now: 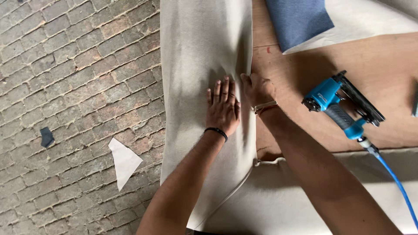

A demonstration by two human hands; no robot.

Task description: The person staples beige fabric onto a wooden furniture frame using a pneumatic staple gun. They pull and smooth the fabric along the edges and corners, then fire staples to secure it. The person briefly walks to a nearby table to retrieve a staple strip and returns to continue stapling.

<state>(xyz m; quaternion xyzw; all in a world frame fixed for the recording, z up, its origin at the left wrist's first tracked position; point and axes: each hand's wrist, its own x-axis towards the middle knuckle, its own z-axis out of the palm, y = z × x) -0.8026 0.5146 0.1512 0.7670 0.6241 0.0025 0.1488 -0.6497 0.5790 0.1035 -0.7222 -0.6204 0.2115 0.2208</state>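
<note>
Counted: 2 hands, 1 beige fabric strip (196, 65), 1 blue pneumatic stapler (337, 109) w/ 1 blue air hose (398, 182), 1 blue cloth piece (298, 19), 2 scraps on the brick floor (78, 65) — 1 white scrap (124, 161), 1 dark scrap (46, 136).

Left hand (223, 109) is laid flat on the fabric strip, fingers spread apart, pointing to 12 o'clock; the fabric runs under it from 12 to 6. Right hand (257, 89) is pinched together on the strip's edge, at 3 o'clock of the left hand, over the plywood desk (383, 65). The stapler is lying at 3 o'clock of the right hand, well apart, untouched.
</note>
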